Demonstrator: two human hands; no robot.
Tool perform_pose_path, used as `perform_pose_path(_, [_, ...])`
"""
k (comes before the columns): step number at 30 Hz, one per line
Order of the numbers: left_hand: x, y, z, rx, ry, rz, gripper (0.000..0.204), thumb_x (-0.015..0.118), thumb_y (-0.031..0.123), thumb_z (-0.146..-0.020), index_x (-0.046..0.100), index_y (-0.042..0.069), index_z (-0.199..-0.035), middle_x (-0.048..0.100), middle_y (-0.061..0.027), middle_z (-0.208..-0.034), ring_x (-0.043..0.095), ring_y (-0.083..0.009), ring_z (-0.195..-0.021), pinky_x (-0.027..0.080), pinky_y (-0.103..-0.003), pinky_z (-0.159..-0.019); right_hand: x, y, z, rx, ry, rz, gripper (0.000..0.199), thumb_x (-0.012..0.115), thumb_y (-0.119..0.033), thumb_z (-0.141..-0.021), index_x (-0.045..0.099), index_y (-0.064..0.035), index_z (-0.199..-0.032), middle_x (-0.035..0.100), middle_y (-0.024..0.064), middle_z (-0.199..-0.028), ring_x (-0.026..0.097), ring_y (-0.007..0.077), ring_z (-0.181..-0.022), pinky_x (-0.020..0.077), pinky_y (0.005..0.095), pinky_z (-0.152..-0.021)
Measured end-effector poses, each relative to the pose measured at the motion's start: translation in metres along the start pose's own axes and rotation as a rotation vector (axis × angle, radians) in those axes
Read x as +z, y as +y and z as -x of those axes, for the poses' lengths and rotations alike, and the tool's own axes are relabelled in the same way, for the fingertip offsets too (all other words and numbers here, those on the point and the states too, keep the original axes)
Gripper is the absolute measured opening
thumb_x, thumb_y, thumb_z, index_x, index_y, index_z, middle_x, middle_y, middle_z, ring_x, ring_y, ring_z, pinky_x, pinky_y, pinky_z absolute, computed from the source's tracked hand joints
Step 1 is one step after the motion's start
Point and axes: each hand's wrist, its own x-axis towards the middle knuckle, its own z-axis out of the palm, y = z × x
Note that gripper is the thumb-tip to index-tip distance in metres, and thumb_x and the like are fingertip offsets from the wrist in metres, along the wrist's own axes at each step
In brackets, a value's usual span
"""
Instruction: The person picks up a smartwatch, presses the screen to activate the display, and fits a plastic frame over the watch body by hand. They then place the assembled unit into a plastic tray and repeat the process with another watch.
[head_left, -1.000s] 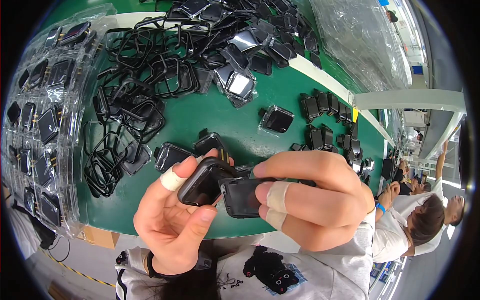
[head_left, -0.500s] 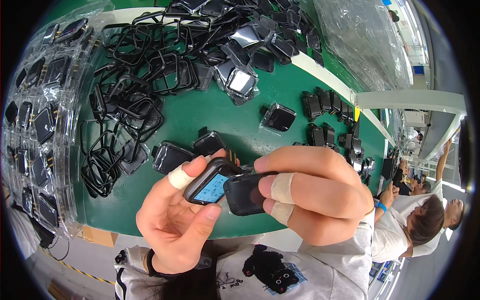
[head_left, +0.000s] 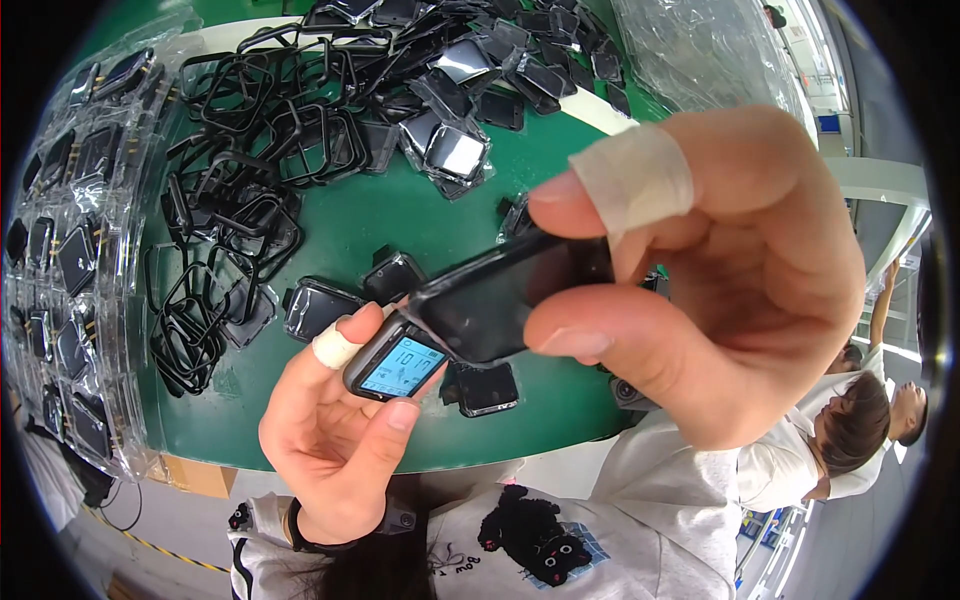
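My left hand [head_left: 325, 415] is closed round a small black device [head_left: 400, 358] with rounded corners and a lit blue display facing up. Tape wraps one of its fingertips. Between thumb and taped finger, my right hand [head_left: 740, 260] pinches a glossy dark rectangular cover [head_left: 490, 300], raised and tilted. The cover's lower left corner overlaps the device's upper edge; whether they touch I cannot tell. On the green table [head_left: 390, 220] behind my left hand lie two black units [head_left: 318, 308] in clear film. Another black unit [head_left: 487, 389] rests below the cover.
Several black frames [head_left: 225, 190] are heaped at the left. Dark film-wrapped screens [head_left: 465, 70] pile up at the back. Clear plastic trays [head_left: 75, 270] with black units stand along the left edge. Clear plastic sheeting [head_left: 700, 55] lies far right, and another person [head_left: 845, 430] sits at the right.
My right hand has risen and turned, tilting the cover above the device. It now hides the units at the table's right. The black unit below the cover has come into view.
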Motion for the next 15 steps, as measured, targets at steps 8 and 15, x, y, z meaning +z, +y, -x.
perform_pose_path(8, [-0.0006,0.0001,0.0006,0.0,-0.021,0.002,0.048,0.051,-0.015,-0.082,0.036,-0.014,-0.127,0.048,-0.0264,-0.124,0.053,-0.0318,-0.114,0.046,-0.046,-0.096,0.0039,-0.0043,-0.0027,0.004,0.024,0.007,0.04,0.074,0.013,-0.062,0.054,0.01,-0.096,0.064,0.0174,-0.097,0.048,0.0057,-0.056,0.0404,0.017,-0.052])
perform_pose_path(15, [0.0,0.0001,0.0007,-0.007,-0.011,-0.01,0.048,0.052,-0.014,-0.082,0.036,-0.015,-0.128,0.048,-0.0259,-0.124,0.053,-0.0319,-0.114,0.046,-0.046,-0.095,0.0068,0.0016,0.0028,0.0,0.094,0.009,0.039,0.073,0.013,-0.063,0.054,0.0114,-0.096,0.064,0.0188,-0.096,0.05,0.0067,-0.055,0.0411,0.0171,-0.05])
